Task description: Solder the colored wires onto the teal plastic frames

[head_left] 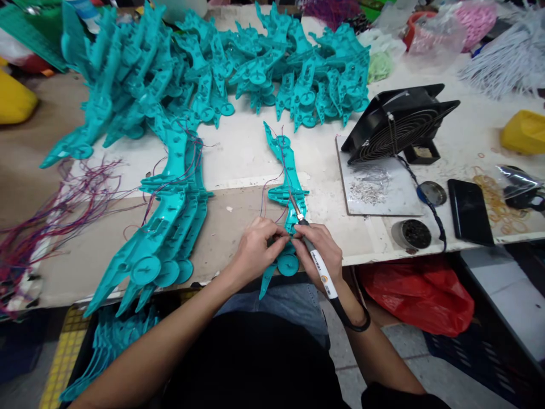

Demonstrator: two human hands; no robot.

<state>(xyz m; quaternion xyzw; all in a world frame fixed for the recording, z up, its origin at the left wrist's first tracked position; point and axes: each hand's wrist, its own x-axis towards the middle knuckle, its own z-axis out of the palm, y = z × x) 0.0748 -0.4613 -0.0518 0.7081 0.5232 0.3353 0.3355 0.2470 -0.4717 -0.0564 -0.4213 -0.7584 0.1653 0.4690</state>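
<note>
My right hand [320, 250] holds a soldering iron [320, 267] with a white handle, its tip pointing away from me over a teal plastic part [290, 170]. The right thumb and forefinger are also pinched together low over that part. My left hand [259, 244] meets them there, its thumb and forefinger closed on something too small to make out. Thin red and blue wires [283, 153] run along the part, which lies lengthwise on the table. Both hands cover some of its lower half; a round disc [288, 264] shows below them.
Left of my hands lie stacked teal parts [170, 227] and loose wires [76, 199]. A large teal pile [238, 62] fills the back. To the right are a black fan [395, 125] on a white board [361, 201], a round tin [412, 234] and a black phone [470, 211].
</note>
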